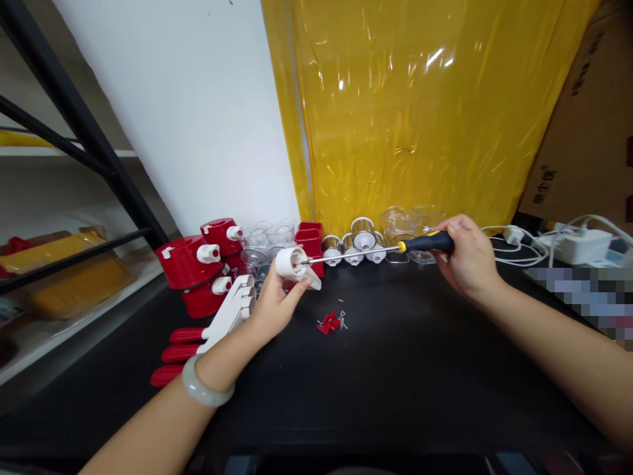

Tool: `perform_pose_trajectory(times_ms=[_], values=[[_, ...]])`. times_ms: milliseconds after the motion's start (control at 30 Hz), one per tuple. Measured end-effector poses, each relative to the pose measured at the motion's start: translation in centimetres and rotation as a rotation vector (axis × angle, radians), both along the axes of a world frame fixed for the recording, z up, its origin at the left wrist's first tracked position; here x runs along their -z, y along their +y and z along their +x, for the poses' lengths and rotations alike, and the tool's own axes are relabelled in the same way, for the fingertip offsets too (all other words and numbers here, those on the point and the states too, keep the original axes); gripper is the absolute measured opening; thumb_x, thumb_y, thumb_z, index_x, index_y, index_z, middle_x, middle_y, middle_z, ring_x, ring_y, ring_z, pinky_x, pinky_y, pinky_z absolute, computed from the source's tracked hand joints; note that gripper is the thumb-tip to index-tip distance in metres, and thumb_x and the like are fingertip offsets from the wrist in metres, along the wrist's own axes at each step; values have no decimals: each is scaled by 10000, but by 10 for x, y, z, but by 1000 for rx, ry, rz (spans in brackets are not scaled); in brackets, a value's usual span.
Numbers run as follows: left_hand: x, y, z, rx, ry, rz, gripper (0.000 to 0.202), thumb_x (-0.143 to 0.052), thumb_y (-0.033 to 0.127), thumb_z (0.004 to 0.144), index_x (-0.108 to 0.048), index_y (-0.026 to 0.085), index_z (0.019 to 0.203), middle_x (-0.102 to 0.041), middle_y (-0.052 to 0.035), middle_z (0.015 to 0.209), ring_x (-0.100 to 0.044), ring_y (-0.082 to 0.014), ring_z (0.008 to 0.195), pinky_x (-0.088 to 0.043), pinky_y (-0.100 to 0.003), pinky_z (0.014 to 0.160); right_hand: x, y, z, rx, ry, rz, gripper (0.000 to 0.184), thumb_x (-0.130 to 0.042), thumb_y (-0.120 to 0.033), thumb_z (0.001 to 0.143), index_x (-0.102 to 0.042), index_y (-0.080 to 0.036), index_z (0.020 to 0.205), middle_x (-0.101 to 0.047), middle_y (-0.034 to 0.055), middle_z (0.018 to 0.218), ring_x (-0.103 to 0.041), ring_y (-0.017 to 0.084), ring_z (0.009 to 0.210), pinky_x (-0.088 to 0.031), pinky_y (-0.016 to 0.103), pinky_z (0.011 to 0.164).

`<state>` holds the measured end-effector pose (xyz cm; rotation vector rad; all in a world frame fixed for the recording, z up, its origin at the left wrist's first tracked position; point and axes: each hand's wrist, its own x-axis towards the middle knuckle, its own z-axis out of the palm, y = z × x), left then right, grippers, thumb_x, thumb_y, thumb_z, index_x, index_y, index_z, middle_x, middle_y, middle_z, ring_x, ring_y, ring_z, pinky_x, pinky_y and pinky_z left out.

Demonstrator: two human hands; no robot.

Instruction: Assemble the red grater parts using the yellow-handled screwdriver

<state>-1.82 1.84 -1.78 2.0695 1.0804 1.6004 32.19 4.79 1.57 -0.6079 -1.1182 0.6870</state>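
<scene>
The left hand (271, 307) is closed around a white plastic piece with a round, open cup at its end (285, 264). It holds the piece up in the air, over the black table (420, 376). The right hand (467, 257) is wrapped around the back of a long screwdriver with a black and yellow handle and a thin silver rod (401, 247). The two hands are well apart, and the rod reaches across between them. Its tip is at the mouth of the cup. I cannot tell if it touches a screw in there.

To do this well, I think the rod should point straight into the cup, not on a slant. The left hand should grip hard so the piece does not spin along. The right hand should push in gently while it turns, so the tip does not slip out and poke the left fingers. Resting the piece on the table may help it stay steady.

A small heap of red plastic bits (328, 323) and loose silver screws (342, 322) lies below the cup, so nothing should knock them away.
</scene>
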Motion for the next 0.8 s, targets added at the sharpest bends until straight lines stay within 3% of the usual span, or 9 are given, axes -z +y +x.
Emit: perform_pose_trajectory(times_ms=[167,400,800], values=[[-6,-2,3,-16,-17,73,538,-838,329,792,-495,218,1191,-707,-94,1121,-701,-252,1055,-537,-433,972,1,-3,0,0,10,-43,333,-763,-499,796,-600,-224,704,-481,-19,627,-375,81,453,-301,232,360],[-10,-6,3,-116,122,216,483,-811,271,822,-501,237,1191,-692,-91,1137,-684,-240,1085,-520,-422,969,7,-1,6,29,-70,-19,231,-692,-405,862,-617,-229,732,-549,2,687,-433,107,508,-342,230,394],[-9,-4,2,-184,199,228,462,-786,303,838,-502,237,1197,-674,-80,1125,-679,-239,1041,-529,-396,895,11,4,13,65,-132,5,221,-671,-403,866,-609,-223,753,-532,1,707,-427,108,530,-335,225,411]])
